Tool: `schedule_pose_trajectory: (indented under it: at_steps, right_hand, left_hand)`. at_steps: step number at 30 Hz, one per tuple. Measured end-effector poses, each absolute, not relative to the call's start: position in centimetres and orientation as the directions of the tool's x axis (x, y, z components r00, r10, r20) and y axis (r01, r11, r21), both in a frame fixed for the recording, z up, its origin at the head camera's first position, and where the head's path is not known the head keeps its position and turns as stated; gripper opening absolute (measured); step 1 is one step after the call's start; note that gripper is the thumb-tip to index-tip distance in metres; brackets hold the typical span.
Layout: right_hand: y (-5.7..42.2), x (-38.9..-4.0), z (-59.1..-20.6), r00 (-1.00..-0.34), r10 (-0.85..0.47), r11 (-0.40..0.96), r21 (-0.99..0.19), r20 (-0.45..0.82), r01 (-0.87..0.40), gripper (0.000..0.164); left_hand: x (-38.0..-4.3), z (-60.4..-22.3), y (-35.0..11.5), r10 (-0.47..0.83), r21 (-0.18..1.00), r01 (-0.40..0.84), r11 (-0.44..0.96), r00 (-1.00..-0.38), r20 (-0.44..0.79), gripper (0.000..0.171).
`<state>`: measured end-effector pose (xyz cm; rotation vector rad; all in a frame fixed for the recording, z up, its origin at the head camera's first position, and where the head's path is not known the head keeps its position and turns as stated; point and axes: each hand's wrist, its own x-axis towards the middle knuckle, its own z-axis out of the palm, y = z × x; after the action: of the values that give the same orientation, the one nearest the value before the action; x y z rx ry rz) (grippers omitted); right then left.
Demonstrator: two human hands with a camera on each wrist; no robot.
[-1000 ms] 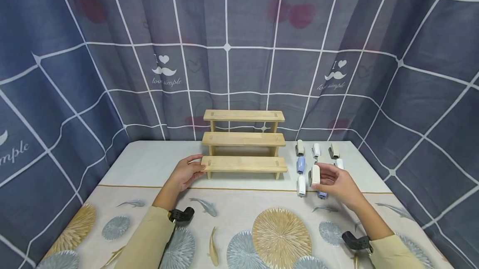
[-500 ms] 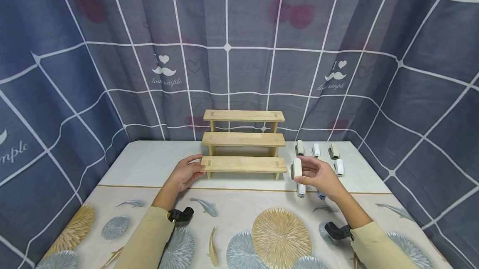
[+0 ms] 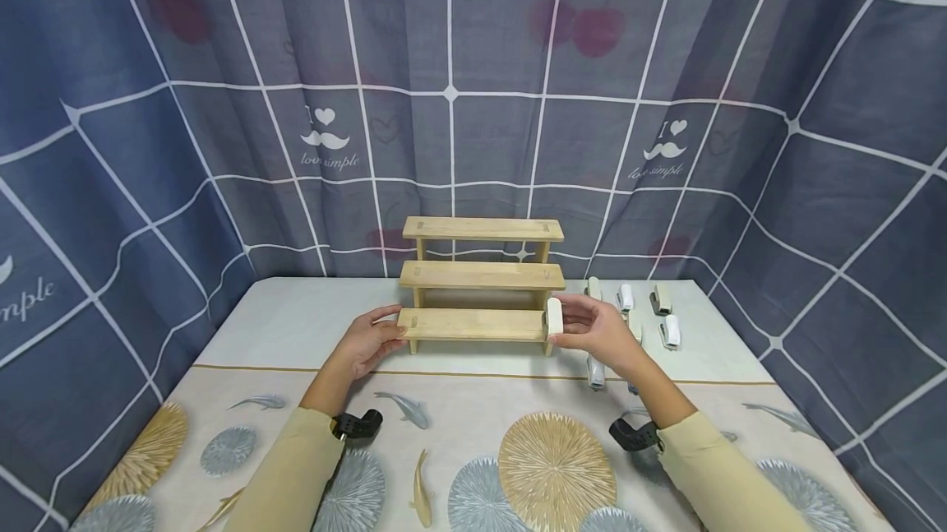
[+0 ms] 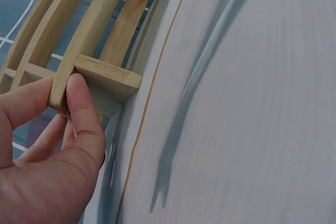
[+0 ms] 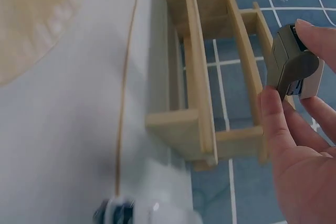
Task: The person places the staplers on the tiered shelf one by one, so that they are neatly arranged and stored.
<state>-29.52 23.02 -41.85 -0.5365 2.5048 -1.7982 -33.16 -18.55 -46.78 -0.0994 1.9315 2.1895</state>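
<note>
A gold disc (image 3: 557, 469) is printed toward the near edge of the table (image 3: 296, 322). Beyond it, the right forearm and hand partly cover some staplers, including a white stapler (image 3: 595, 376). The left hand (image 3: 370, 343) pinches the left end of the wooden stand (image 3: 473, 324)'s bottom step; the right hand (image 3: 598, 336) grasps a cream stapler (image 3: 555, 316) at that step's right end — whether they touch, I cannot tell. Toward the table's far right corner lie more staplers (image 3: 661, 299) — then, past the far edge, a checked curtain (image 3: 488, 137).
</note>
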Motion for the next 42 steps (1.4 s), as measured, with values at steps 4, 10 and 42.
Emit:
schedule_pose_trajectory:
  at_steps: [4,10,42]
  right_hand:
    - [22.1,-30.3,-41.4,-0.939,-0.288,0.279,-0.922,0.188,-0.270,0.075]
    - [20.7,-31.3,-40.7,-0.931,-0.306,0.248,-0.928,0.198,-0.279,0.074]
    - [11.9,-37.2,-37.0,-0.895,-0.385,0.148,-0.941,0.228,-0.303,0.071]
  left_hand:
    - [-33.2,-46.8,-18.5,0.125,0.973,-0.204,-0.108,-0.974,-0.190,0.068]
    - [-33.1,-46.7,-18.5,0.126,0.973,-0.205,-0.109,-0.973,-0.191,0.067]
    - [-33.2,-47.1,-18.7,0.141,0.971,-0.203,-0.126,-0.973,-0.185,0.069]
